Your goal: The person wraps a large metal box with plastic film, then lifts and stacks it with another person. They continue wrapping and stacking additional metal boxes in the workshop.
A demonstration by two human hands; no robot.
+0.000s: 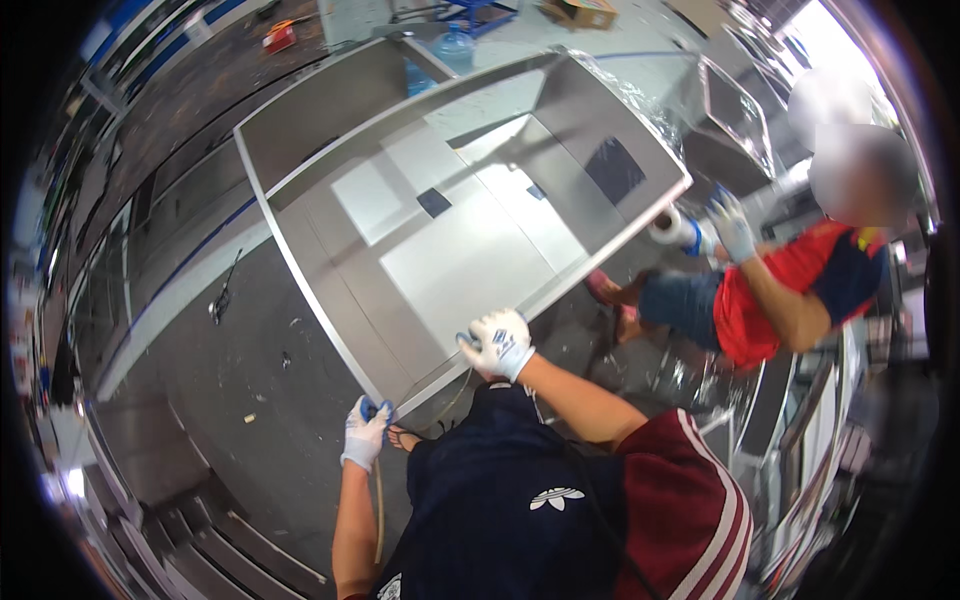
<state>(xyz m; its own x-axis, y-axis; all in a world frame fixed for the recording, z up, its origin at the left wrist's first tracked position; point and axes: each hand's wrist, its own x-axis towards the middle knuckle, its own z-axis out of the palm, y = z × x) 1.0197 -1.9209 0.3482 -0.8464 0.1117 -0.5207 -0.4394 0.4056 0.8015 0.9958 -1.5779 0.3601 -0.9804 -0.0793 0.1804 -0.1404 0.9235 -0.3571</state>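
A large open sheet-metal cabinet shell [310,290] is in front of me, with its hollow side facing up and a divider across its far left part. My left hand [366,432], in a white glove with blue fingertips, is closed at the shell's nearest corner. A thin tan cord or strip [380,510] hangs beside that wrist. Further right, my right hand [498,345], gloved the same way, is closed over the near rim. Its fingertips are partly hidden. Dark square patches [434,203] show on the metal inside.
At the right, a person in a red top [770,300] stands by the shell's right corner with a roll of film [672,226]. A wrapped metal piece [725,110] stands behind. A blue water jug [455,48] and a cardboard box [580,12] are beyond. Metal panels [150,450] lie at left.
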